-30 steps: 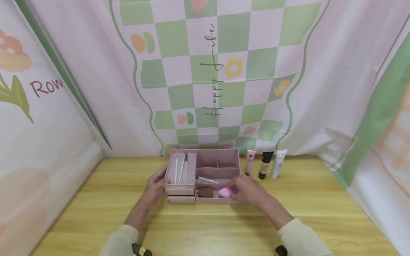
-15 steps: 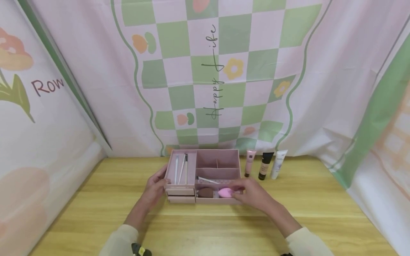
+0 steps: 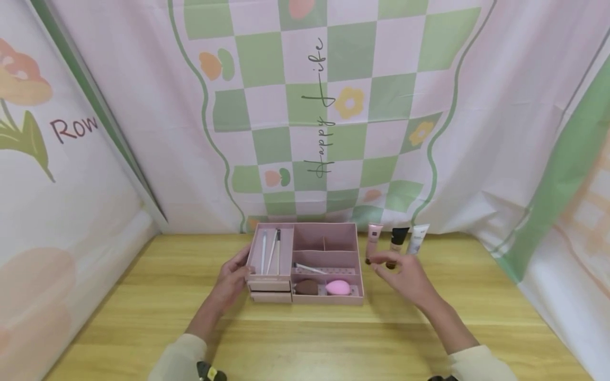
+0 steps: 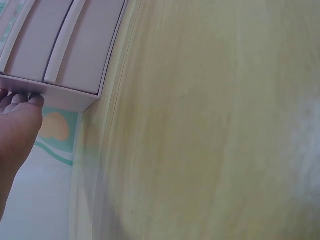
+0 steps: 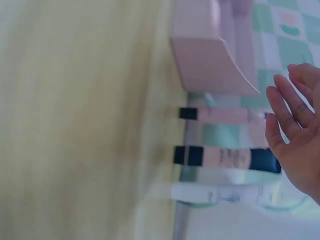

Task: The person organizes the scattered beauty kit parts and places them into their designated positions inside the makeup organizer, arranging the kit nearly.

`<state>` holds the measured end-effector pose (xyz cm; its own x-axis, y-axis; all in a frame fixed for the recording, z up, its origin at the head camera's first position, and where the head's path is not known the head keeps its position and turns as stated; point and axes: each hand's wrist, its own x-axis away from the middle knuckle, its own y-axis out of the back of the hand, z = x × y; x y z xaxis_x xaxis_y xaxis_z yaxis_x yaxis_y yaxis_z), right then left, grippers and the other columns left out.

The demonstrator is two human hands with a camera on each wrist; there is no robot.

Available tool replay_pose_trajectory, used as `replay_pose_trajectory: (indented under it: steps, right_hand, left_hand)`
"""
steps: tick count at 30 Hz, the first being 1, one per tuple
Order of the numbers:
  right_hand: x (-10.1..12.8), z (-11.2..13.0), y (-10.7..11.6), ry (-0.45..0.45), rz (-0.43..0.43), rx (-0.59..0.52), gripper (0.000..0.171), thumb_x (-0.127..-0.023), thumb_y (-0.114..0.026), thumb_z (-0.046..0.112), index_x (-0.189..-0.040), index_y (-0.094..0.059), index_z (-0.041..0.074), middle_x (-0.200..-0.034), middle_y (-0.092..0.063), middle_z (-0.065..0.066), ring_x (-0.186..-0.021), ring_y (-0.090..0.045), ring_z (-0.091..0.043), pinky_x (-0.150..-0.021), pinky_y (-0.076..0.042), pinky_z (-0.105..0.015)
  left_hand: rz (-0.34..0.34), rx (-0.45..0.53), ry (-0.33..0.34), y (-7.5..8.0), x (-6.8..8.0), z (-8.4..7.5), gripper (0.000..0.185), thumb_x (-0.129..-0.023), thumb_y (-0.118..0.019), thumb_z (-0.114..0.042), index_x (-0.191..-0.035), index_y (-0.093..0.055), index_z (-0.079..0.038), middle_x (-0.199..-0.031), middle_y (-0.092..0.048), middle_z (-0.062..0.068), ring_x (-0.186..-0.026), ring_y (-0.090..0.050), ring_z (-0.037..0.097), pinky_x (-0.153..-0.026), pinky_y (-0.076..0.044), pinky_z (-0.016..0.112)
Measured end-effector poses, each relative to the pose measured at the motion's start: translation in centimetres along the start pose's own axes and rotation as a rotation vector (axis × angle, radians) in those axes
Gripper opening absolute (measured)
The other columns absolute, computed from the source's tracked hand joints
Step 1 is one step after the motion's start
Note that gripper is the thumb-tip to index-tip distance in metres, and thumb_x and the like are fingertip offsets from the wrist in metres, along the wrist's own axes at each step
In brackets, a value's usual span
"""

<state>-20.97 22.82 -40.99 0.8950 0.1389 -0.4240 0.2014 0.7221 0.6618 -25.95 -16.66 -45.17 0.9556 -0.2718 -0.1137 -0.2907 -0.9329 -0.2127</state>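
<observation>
A pink makeup organizer (image 3: 328, 300) stands on the table, with two small drawers at its front left. My left hand (image 3: 232, 281) rests against its left side, thumb at the front corner; the left wrist view shows the fingertips touching that side wall. In its front right compartment lie a brown makeup sponge (image 3: 306, 287) and a pink makeup sponge (image 3: 338, 287). My right hand (image 3: 405, 278) is in the air right of the organizer with nothing in it, fingers loosely bent. Its fingertips overlap the pink tube (image 3: 375, 235) and the black-and-beige tube (image 3: 398, 237).
Beside the black-and-beige tube stands a white tube (image 3: 419, 238). Thin brushes (image 3: 270, 253) lie on the organizer's top left tray, and another brush (image 3: 310, 268) is in a middle compartment. A patterned curtain (image 3: 329, 132) hangs close behind everything on the wooden table (image 3: 310, 344).
The right hand has let go of the pink sponge, leaving it in the compartment, and has moved right toward the tubes. The left hand stays against the organizer.
</observation>
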Motion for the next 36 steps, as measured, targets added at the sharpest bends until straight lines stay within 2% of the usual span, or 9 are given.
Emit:
replay_pose_trajectory:
  steps: [5, 6, 9, 13, 16, 23, 27, 32, 36]
  right_hand:
    - [-0.3, -0.1, 2.5, -0.052, -0.064, -0.034, 0.022, -0.090, -0.067, 0.015, -0.109, -0.070, 0.004, -0.103, -0.075, -0.014, -0.084, -0.060, 0.011, -0.074, -0.053, -0.012]
    - [-0.3, -0.2, 3.0, -0.065, -0.074, -0.031, 0.023, -0.091, -0.066, 0.016, -0.111, -0.070, 0.004, -0.104, -0.075, -0.015, -0.085, -0.058, 0.013, -0.075, -0.052, -0.011]
    - [-0.5, -0.8, 4.3, -0.104, -0.111, -0.034, 0.027, -0.093, -0.064, 0.020, -0.115, -0.069, 0.007, -0.101, -0.073, 0.010, -0.088, -0.054, 0.015, -0.074, -0.050, -0.009]
    - [-0.9, -2.4, 6.0, -0.136, -0.202, -0.095, 0.030, -0.093, -0.063, 0.019, -0.118, -0.066, 0.002, -0.095, -0.057, 0.039, -0.088, -0.055, 0.017, -0.074, -0.050, -0.004]
    - [-1.1, -3.8, 7.0, -0.183, -0.293, -0.149, 0.031, -0.093, -0.063, 0.018, -0.116, -0.065, -0.002, -0.094, -0.059, 0.040, -0.088, -0.057, 0.019, -0.079, -0.047, 0.002]
    - [-2.0, -6.8, 8.0, -0.327, -0.452, -0.315, 0.021, -0.092, -0.064, 0.014, -0.112, -0.069, 0.008, -0.089, -0.065, 0.035, -0.087, -0.060, 0.015, -0.079, -0.047, 0.002]
    - [-2.1, -8.2, 8.1, -0.336, -0.392, -0.500, 0.022, -0.091, -0.065, 0.013, -0.113, -0.068, 0.012, -0.092, -0.069, 0.030, -0.087, -0.062, 0.013, -0.078, -0.049, 0.001]
    - [-1.9, -9.4, 7.7, -0.377, -0.245, -0.661, 0.021, -0.093, -0.064, 0.022, -0.114, -0.064, 0.023, -0.098, -0.067, 0.028, -0.089, -0.061, 0.012, -0.079, -0.051, -0.002]
    - [-2.1, -9.7, 6.8, -0.389, -0.131, -0.678, 0.046, -0.095, -0.060, 0.027, -0.135, -0.050, 0.009, -0.098, -0.062, 0.030, -0.091, -0.059, 0.014, -0.082, -0.053, -0.005]
  left_hand:
    - [0.018, 0.002, -0.001, 0.1, 0.0, 0.1, 0.072, -0.087, -0.044, 0.004, -0.153, -0.018, 0.001, -0.163, -0.015, 0.021, -0.118, -0.051, -0.005, -0.101, -0.047, 0.013]
    - [0.025, 0.003, -0.001, 0.1, 0.0, 0.1, 0.072, -0.087, -0.044, 0.004, -0.153, -0.018, 0.001, -0.164, -0.014, 0.021, -0.124, -0.050, 0.001, -0.101, -0.047, 0.013]
    - [0.026, 0.003, 0.003, 0.1, 0.0, 0.0, 0.072, -0.087, -0.044, 0.004, -0.154, -0.018, 0.000, -0.164, -0.014, 0.021, -0.126, -0.049, 0.003, -0.102, -0.046, 0.013]
    - [0.037, 0.002, -0.017, 0.0, -0.1, 0.0, 0.071, -0.087, -0.044, 0.004, -0.153, -0.017, 0.003, -0.163, -0.013, 0.024, -0.120, -0.050, -0.002, -0.102, -0.046, 0.013]
    - [0.050, 0.003, -0.031, 0.0, -0.1, 0.0, 0.071, -0.087, -0.044, 0.004, -0.152, -0.017, 0.006, -0.162, -0.012, 0.026, -0.119, -0.050, -0.002, -0.101, -0.046, 0.012]
    - [0.028, 0.000, -0.022, 0.0, 0.0, -0.2, 0.072, -0.086, -0.046, 0.004, -0.153, -0.018, 0.003, -0.163, -0.014, 0.024, -0.118, -0.051, -0.002, -0.101, -0.047, 0.013]
    - [0.015, -0.003, 0.002, 0.0, -0.1, -0.1, 0.072, -0.086, -0.046, 0.004, -0.153, -0.019, 0.001, -0.164, -0.015, 0.021, -0.123, -0.049, 0.002, -0.101, -0.047, 0.014]
    - [0.027, -0.015, 0.011, 0.2, -0.2, 0.0, 0.072, -0.087, -0.046, 0.003, -0.154, -0.018, 0.000, -0.164, -0.014, 0.020, -0.143, -0.033, 0.026, -0.102, -0.046, 0.014]
    - [0.035, -0.007, 0.005, 0.2, 0.0, 0.0, 0.074, -0.086, -0.045, 0.003, -0.154, -0.017, 0.000, -0.164, -0.012, 0.020, -0.147, -0.021, 0.038, -0.102, -0.046, 0.014]
